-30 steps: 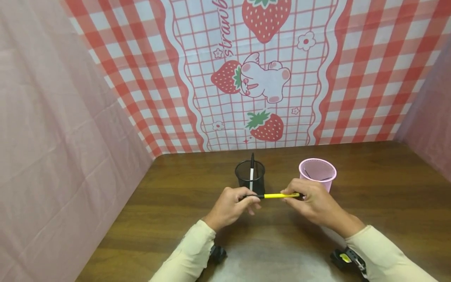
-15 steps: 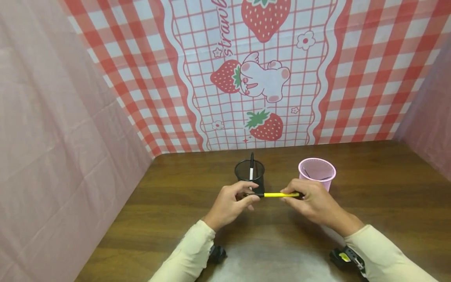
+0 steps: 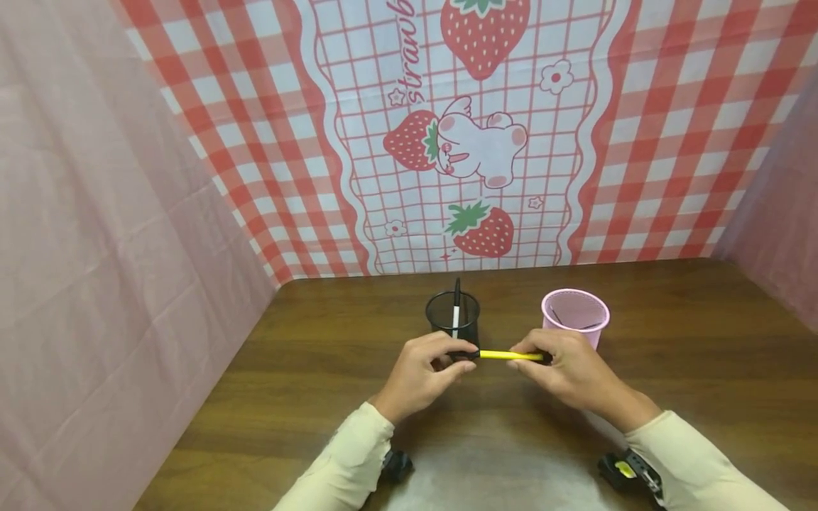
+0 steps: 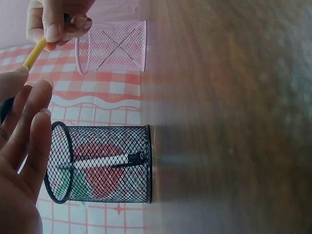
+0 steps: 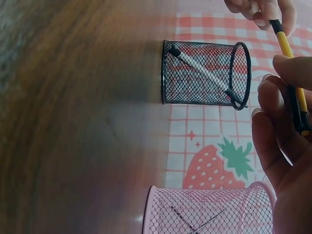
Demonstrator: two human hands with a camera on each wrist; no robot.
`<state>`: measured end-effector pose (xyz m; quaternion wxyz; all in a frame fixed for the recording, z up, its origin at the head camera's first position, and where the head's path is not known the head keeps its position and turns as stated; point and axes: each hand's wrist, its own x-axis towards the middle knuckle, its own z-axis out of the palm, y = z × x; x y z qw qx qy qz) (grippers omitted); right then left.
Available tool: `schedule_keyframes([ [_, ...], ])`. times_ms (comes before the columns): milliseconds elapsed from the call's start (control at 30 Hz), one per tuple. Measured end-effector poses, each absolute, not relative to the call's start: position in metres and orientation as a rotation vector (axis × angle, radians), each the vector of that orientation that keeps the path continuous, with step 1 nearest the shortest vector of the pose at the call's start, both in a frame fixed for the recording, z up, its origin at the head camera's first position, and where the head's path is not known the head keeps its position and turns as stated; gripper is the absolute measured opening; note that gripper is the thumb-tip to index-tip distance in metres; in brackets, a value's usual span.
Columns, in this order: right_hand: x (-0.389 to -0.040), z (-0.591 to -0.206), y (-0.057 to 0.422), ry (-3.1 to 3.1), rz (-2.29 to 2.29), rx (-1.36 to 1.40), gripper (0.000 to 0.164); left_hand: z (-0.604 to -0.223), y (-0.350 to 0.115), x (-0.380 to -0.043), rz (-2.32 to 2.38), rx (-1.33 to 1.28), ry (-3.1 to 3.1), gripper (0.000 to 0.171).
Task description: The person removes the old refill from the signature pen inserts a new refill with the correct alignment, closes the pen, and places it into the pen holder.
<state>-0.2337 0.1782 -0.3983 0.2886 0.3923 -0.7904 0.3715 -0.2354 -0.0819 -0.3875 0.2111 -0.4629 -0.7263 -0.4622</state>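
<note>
A pen with a yellow barrel and a black end point(image 3: 497, 355) lies level between my two hands, above the table. The left hand point(image 3: 418, 369) pinches the black end between thumb and fingers. At the yellow end, the right hand point(image 3: 571, 365) grips the pen with thumb and fingertips; a black piece shows alongside the barrel there in the right wrist view. Just behind the left hand stands a black mesh pen cup point(image 4: 150, 168) holding a black-and-white pen point(image 3: 456, 316). A pink mesh cup point(image 3: 596, 335) is behind the right hand, with two thin dark sticks point(image 4: 117, 47) crossed inside.
Both cups stand on a brown wood-grain table point(image 3: 287, 397). A red-checked strawberry cloth point(image 3: 486, 156) hangs at the back. Plain pink cloth point(image 3: 128, 270) closes off the left side, and more pink cloth point(image 3: 782, 213) hangs on the right.
The left forefinger lifted off the black end half a second ago and is down on it again now, with the fingertips nearer the yellow barrel. The right hand has barely moved.
</note>
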Motion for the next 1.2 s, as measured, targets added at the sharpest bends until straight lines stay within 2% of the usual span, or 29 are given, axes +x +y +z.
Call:
schedule_keyframes([
  [200,-0.232,-0.399,0.178,-2.173,0.991,1.024,0.025,-0.398,-0.084,-0.244,-1.243,-1.239,-2.066,0.017],
  [467,-0.23,-0.4,0.177,-2.172,1.0,1.014,0.031,-0.407,-0.087,-0.252,-1.221,-1.167,-2.155,0.014],
  [1200,-0.231,-0.398,0.176,-2.152,0.954,1.035,0.032,-0.402,-0.091,-0.251,-1.305,-1.22,-2.286,0.016],
])
